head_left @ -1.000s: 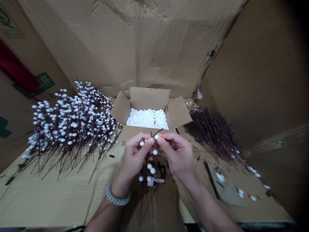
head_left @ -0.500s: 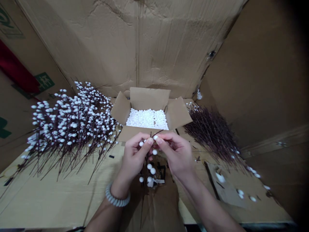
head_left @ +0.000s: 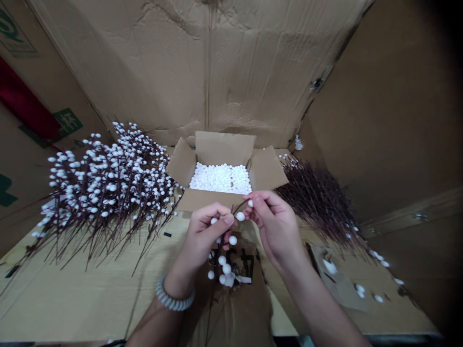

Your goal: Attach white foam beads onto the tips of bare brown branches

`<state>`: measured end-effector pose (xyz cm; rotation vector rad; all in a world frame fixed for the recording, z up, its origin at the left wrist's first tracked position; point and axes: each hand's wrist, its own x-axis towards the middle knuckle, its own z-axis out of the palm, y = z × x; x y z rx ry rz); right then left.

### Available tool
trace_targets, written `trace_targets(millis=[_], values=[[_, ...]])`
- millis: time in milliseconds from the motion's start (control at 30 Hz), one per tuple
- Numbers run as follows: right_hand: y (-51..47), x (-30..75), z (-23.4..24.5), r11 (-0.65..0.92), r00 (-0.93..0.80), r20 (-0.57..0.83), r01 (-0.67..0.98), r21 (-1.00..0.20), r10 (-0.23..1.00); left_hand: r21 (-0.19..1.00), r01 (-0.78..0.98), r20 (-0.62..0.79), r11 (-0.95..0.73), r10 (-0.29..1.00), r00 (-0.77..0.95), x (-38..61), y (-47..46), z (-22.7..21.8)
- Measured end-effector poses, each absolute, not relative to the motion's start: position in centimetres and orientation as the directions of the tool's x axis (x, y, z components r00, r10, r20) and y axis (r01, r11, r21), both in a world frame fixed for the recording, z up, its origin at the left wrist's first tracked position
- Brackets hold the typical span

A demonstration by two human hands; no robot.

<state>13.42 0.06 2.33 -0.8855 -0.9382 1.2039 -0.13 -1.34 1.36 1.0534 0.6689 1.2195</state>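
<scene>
Twig [head_left: 239, 206] bearing white balls [head_left: 233, 240] stretches between left hand [head_left: 206, 236], pinching its stem, and right hand [head_left: 277, 229], pinching an upper ball [head_left: 251, 203].

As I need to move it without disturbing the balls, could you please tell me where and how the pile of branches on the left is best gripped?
I'd probably take the pile of branches by its bare stem ends, coming from the near side of the table: they mostly point this way, while white balls crowd farther back.
</scene>
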Motion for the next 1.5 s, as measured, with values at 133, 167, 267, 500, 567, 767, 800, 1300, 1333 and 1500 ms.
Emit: trace_targets(millis=[133, 167, 267, 500, 567, 767, 800, 1300, 1333, 1500], values=[[0.1, 12.9, 3.1, 0.071, -0.033, 0.093, -0.411, -0.909, 0.995, 0.910, -0.414, 0.117, 0.004, 0.957, 0.265, -0.1, -1.3, 1.5], [0.1, 12.7, 3.2, 0.043, -0.057, 0.075, -0.436, -0.899, 0.996, 0.912, -0.410, 0.115, 0.003, 0.957, 0.265, -0.1, -1.3, 1.5], [0.2, 12.4, 3.3, -0.017, -0.083, 0.027, -0.491, -0.871, 0.996, 0.917, -0.398, 0.108, 0.006, 0.958, 0.264, -0.2, -1.2, 1.4], [0.3, 12.3, 3.1, -0.048, -0.080, -0.008, -0.520, -0.853, 0.997, 0.919, -0.393, 0.089, 0.022, 0.961, 0.262, -0.2, -1.3, 1.5], [0.2, 12.3, 3.1, -0.042, -0.074, -0.004, -0.517, -0.855, 0.997, 0.918, -0.396, 0.087, 0.024, 0.961, 0.261, -0.2, -1.3, 1.5], [0.3, 12.3, 3.2, -0.022, -0.055, 0.006, -0.489, -0.872, 0.998, 0.919, -0.392, 0.070, 0.034, 0.966, 0.247, -0.1, -1.3, 1.7], [0.3, 12.4, 3.2, -0.020, -0.053, 0.006, -0.483, -0.875, 0.999, 0.920, -0.389, 0.065, 0.037, 0.967, 0.246, -0.1, -1.3, 1.7], [0.4, 13.3, 3.0, -0.036, -0.129, 0.027, -0.462, -0.886, 0.991, 0.933, -0.356, 0.052, 0.051, 0.960, 0.275, -0.1, -1.4, 1.6], [0.4, 13.3, 3.0, -0.035, -0.137, 0.032, -0.461, -0.887, 0.990, 0.933, -0.355, 0.049, 0.055, 0.959, 0.278, -0.1, -1.4, 1.6], [0.5, 13.5, 3.0, 0.005, -0.142, 0.071, -0.424, -0.906, 0.987, 0.937, -0.341, 0.022, 0.073, 0.964, 0.266, 0.0, -1.5, 1.8]])
